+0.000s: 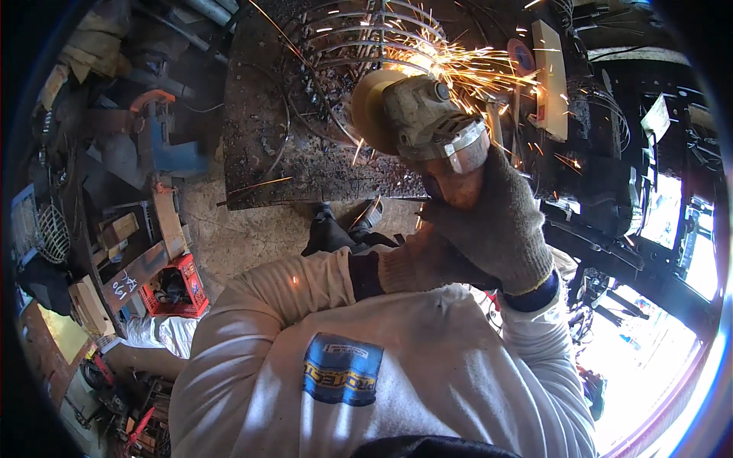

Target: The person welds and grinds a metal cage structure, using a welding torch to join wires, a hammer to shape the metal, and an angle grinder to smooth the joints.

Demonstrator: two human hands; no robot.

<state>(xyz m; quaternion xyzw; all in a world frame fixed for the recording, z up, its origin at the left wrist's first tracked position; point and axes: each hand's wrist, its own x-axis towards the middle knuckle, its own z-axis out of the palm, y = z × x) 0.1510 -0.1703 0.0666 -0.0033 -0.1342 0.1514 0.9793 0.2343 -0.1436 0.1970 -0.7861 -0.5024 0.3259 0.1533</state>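
Both my hands are on an angle grinder (pixel 427 122) with a worn grey head and a yellowish disc (pixel 374 111). My right hand (pixel 504 221), in a grey knitted glove, is closed around its body just behind the head. Crossing underneath, my left hand (pixel 427 259), also gloved, is closed at the rear of the grinder; the right hand hides most of its fingers. Bright sparks fly from the disc, mostly to the right, where it meets a frame of curved metal bars (pixel 374 38). Glare covers the contact spot.
The frame lies on a dark, grit-strewn worktable (pixel 252 168). A pale wooden board (pixel 550 80) lies on the right, beside a round reddish disc (pixel 521 57). At left stand a blue metal piece (pixel 172 153) and a red plastic crate (pixel 179 286). My feet (pixel 366 215) are by the table edge.
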